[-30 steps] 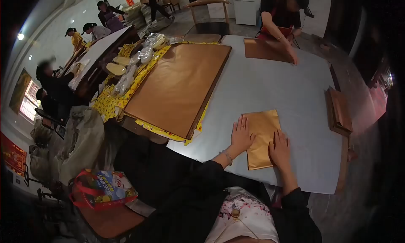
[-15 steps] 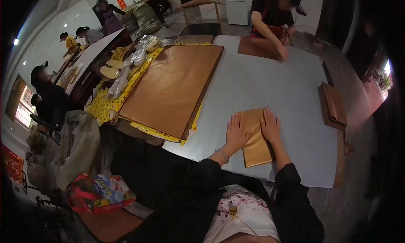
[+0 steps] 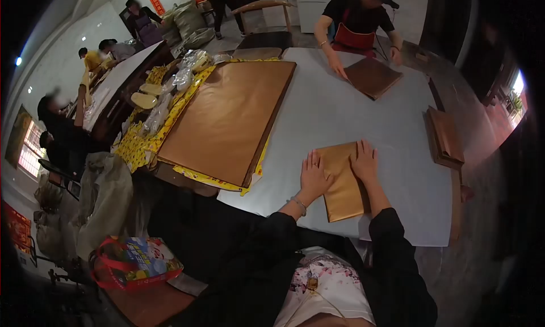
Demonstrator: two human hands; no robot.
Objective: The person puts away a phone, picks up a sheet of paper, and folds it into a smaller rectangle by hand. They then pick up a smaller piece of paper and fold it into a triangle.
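A folded sheet of gold paper [image 3: 342, 182] lies on the grey table [image 3: 340, 111] in front of me. My left hand [image 3: 314, 176] presses flat on its left edge, fingers spread. On the sheet's upper right part my right hand [image 3: 364, 162] lies flat, fingers together. Neither hand grips anything.
A large stack of gold-brown sheets [image 3: 227, 120] fills the table's left side. A smaller pile [image 3: 444, 137] sits at the right edge. Across the table a person in a red apron [image 3: 357, 26] handles another brown sheet [image 3: 372, 76]. A colourful bag [image 3: 133, 261] stands at lower left.
My right hand has slid up the gold sheet from its lower right to its upper right. The person opposite has turned their brown sheet and shifted it to the right.
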